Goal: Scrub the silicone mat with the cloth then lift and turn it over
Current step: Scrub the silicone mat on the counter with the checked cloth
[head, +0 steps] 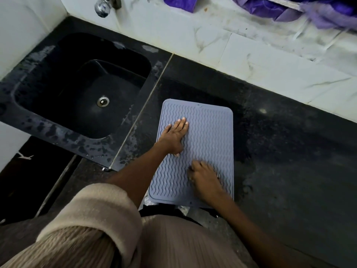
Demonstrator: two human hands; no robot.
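Note:
A grey-blue silicone mat [210,132] with wavy ridges lies flat on the black countertop [289,161], its near edge at the counter's front. My left hand [173,136] rests flat on the mat's left side, palm down, holding nothing. My right hand [204,180] sits on the mat's near middle with curled, motion-blurred fingers. No cloth shows under or around it. A pale crumpled bit [183,209] peeks out beneath the mat's near edge.
A black sink [38,117] with a metal drain [103,101] is set into the counter to the left, its rim wet and spotted. A chrome tap [103,6] sticks out of the white tiled wall. Purple fabric or plastic [318,14] lies at the back right.

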